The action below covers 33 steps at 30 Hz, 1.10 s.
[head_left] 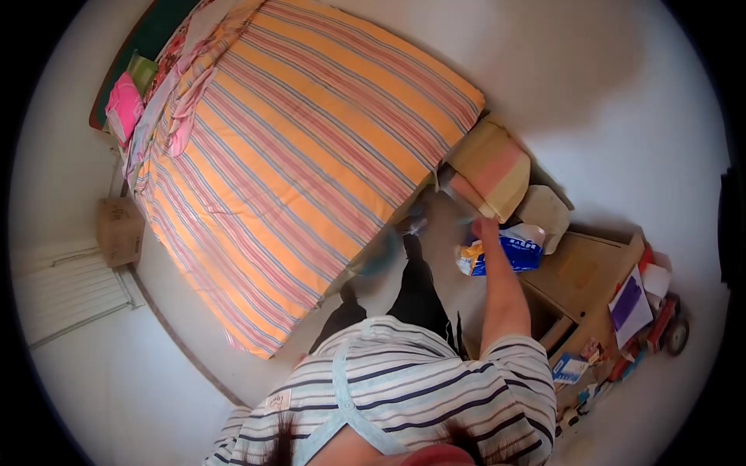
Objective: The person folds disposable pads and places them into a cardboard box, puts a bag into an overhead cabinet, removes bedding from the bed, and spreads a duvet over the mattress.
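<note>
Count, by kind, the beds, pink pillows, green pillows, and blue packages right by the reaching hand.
Beds: 1 striped bed
Pink: 1 pink pillow
Green: 1 green pillow
Packages: 1 blue package by the right hand
Total: 4

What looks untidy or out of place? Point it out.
A pink cloth lies bunched on the striped bedspread, rumpled rather than spread flat. By the brown cabinet, a blue-and-white pack and a black wheel sit in a jumble.

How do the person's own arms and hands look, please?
The right sleeve is short and white with dark and thinner brownish stripes; the right arm and right hand are bare, no glove visible. The left sleeve is similarly striped; the left hand is not visible.
</note>
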Available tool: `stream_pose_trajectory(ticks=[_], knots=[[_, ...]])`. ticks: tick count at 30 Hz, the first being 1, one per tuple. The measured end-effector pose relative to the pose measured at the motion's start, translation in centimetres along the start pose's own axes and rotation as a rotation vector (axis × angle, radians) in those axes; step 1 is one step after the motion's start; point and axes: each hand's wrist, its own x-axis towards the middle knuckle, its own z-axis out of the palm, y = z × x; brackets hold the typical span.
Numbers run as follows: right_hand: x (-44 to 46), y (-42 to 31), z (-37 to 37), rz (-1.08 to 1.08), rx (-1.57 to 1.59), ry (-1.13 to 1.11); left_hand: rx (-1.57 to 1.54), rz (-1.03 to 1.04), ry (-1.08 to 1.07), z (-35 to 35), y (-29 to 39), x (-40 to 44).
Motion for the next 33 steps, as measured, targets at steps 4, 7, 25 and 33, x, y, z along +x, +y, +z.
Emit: stream_pose_trajectory(ticks=[4,7,25,33], knots=[[8.4,-7.9,1.4,-0.722,-1.192,0.056,-0.255,0.007,0.211,2.6,10.1,-3.3],[15.2,-6.6,4.0,-0.714,-0.579,0.019,-0.287,0.028,0.244,2.9,16.9,-4.7],[24.0,-12.3,8.3,0.258,0.455,0.123,-0.347,-0.026,0.207,6.5,19.5,-4.8],[25.6,-11.2,7.3,0.152,0.536,0.096,-0.383,0.029,0.174,6.6,20.8,-4.9]])
